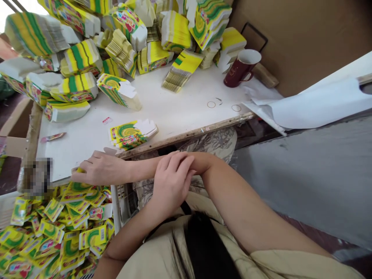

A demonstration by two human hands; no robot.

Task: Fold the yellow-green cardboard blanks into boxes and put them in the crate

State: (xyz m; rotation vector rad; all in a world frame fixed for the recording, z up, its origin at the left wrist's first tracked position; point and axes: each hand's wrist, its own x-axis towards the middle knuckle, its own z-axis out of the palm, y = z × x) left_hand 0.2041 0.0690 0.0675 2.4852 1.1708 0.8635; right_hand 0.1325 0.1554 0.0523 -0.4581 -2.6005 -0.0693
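Yellow carton [80, 170], mostly hidden by the right hand [101, 169], contents unclear.

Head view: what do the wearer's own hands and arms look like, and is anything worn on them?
The left hand and right hand are bare, no gloves or wristwear visible. On the right arm, a beige sleeve ends above the elbow.

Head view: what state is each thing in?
left hand: resting on the right forearm
right hand: palm down at the table's edge, grip unclear
crate: heaped with small yellow boxes
nearest carton stack: lying down, white flaps out
mug: upright, contents not visible
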